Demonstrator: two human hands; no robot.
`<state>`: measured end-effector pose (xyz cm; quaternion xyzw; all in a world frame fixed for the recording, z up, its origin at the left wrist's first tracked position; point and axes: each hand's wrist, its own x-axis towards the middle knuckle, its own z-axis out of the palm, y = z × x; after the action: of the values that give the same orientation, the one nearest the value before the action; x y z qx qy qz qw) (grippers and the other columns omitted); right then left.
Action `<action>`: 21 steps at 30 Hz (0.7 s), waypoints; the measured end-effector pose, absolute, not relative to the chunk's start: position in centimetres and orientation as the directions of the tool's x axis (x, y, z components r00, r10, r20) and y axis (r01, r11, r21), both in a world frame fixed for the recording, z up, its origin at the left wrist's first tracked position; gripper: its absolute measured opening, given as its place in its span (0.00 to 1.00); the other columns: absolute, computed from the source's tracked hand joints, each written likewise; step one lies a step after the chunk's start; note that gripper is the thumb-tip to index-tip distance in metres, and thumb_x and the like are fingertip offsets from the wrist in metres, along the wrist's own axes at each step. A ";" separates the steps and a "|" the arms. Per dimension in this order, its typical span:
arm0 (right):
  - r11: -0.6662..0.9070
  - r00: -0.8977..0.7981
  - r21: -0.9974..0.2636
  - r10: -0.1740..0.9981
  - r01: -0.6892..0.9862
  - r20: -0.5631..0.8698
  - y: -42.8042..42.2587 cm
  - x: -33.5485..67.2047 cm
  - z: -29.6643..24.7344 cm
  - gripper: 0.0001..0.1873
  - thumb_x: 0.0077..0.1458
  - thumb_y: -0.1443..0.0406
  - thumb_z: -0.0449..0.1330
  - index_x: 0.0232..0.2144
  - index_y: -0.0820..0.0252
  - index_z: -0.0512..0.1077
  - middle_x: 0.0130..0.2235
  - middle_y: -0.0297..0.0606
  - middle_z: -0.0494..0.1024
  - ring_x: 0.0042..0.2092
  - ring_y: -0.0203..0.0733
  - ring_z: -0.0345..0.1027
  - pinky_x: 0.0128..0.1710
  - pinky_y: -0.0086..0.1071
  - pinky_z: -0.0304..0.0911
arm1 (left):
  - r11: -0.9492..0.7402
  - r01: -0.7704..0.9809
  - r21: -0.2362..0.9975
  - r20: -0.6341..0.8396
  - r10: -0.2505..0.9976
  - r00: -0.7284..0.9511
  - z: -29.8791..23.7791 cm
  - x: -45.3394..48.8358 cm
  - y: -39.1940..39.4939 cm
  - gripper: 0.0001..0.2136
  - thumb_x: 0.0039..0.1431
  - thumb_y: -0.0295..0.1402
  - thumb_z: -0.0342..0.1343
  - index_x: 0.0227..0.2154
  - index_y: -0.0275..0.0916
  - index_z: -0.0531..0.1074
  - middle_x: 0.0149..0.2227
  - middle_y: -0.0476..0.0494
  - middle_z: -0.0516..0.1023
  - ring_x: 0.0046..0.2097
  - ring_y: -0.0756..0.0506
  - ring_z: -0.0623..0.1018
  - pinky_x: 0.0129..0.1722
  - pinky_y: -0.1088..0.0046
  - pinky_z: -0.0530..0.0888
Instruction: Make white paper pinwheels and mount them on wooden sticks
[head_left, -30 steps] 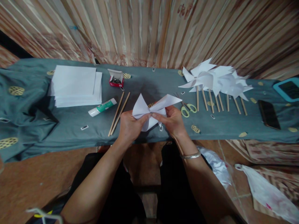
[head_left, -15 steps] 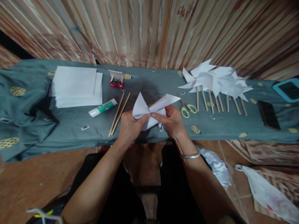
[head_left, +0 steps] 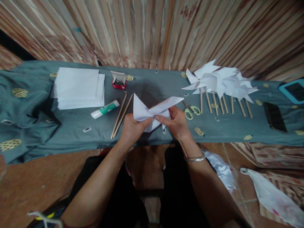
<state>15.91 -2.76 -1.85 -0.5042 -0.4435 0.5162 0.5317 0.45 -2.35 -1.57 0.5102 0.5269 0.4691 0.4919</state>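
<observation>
Left: flat white paper sheets (head_left: pixel 77 82) stacked, uncut; two bare tan wooden sticks (head_left: pixel 118 116) unused. Left hand (head_left: pixel 134 126) pinched a folded white paper pinwheel (head_left: pixel 159 109) near its centre over the desk (head_left: pixel 154 79), no stick visible; right hand (head_left: pixel 178 123) likewise. Right: stick-mounted white paper pinwheels (head_left: pixel 213 80), apparently done.

Folded paper (head_left: pixel 158 110) partly hides left hand (head_left: pixel 133 127) and right hand (head_left: pixel 180 124); blue-rimmed device (head_left: pixel 294 91) (far right) cropped at the edge.
</observation>
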 end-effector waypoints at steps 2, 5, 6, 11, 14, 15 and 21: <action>-0.036 0.061 -0.996 0.997 -0.086 -0.041 -2.8 16.0 -1.9 0.26 0.34 0.58 0.74 0.38 0.58 0.73 0.37 0.35 0.80 0.40 0.45 0.73 0.43 0.37 0.69 | 0.071 0.051 0.996 -0.071 0.997 0.010 -1.7 0.4 -2.4 0.10 0.38 0.32 0.66 0.26 0.33 0.79 0.27 0.44 0.82 0.30 0.44 0.80 0.29 0.73 0.76; -0.032 0.046 -0.998 0.998 -0.055 -0.034 -2.9 16.2 -2.1 0.25 0.36 0.58 0.73 0.38 0.57 0.73 0.37 0.35 0.80 0.40 0.44 0.73 0.42 0.37 0.69 | 0.099 0.033 0.995 -0.099 0.995 0.013 -1.8 0.4 -2.5 0.11 0.37 0.33 0.67 0.25 0.33 0.79 0.26 0.45 0.82 0.29 0.44 0.79 0.28 0.72 0.76; -0.030 0.043 -0.999 0.999 -0.044 -0.032 -2.9 16.3 -2.1 0.23 0.36 0.58 0.72 0.37 0.57 0.73 0.37 0.35 0.80 0.40 0.44 0.73 0.42 0.37 0.69 | 0.105 0.032 0.994 -0.106 0.994 0.013 -1.9 0.4 -2.5 0.11 0.37 0.34 0.67 0.25 0.33 0.79 0.26 0.45 0.82 0.29 0.44 0.79 0.27 0.72 0.76; -0.042 0.032 -0.999 0.999 -0.033 -0.043 -3.0 16.4 -2.2 0.22 0.36 0.58 0.72 0.36 0.58 0.74 0.36 0.35 0.80 0.38 0.44 0.73 0.41 0.37 0.69 | 0.115 0.011 0.993 -0.115 0.993 0.027 -2.1 0.3 -2.7 0.11 0.36 0.35 0.67 0.24 0.33 0.79 0.26 0.44 0.82 0.28 0.45 0.79 0.27 0.72 0.75; -0.057 0.024 -0.998 0.998 -0.033 -0.057 -3.2 16.4 -2.0 0.24 0.37 0.58 0.72 0.38 0.58 0.74 0.37 0.36 0.81 0.38 0.44 0.74 0.41 0.37 0.69 | 0.113 -0.014 0.993 -0.113 0.993 0.028 -2.1 0.2 -2.8 0.11 0.36 0.34 0.67 0.25 0.33 0.79 0.27 0.45 0.82 0.29 0.45 0.79 0.28 0.73 0.75; -0.063 0.021 -0.998 0.998 -0.024 -0.063 -3.2 16.4 -2.0 0.25 0.37 0.58 0.72 0.40 0.58 0.74 0.37 0.36 0.81 0.38 0.44 0.74 0.41 0.37 0.69 | 0.116 -0.016 0.993 -0.115 0.993 0.030 -2.2 0.2 -2.8 0.10 0.37 0.34 0.66 0.24 0.33 0.79 0.26 0.46 0.82 0.28 0.45 0.78 0.27 0.73 0.75; -0.057 0.052 -0.998 0.997 0.041 -0.054 -3.4 16.4 -2.1 0.25 0.37 0.58 0.72 0.40 0.59 0.75 0.39 0.38 0.82 0.39 0.46 0.75 0.42 0.39 0.70 | 0.123 0.001 0.992 -0.123 0.986 0.116 -2.3 0.0 -3.0 0.10 0.41 0.35 0.65 0.26 0.34 0.79 0.28 0.44 0.82 0.31 0.43 0.80 0.31 0.69 0.77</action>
<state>16.39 -3.39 -2.15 -0.5367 -0.4834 0.4901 0.4879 -0.04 -2.99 -2.33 0.4950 0.4984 0.4398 0.5596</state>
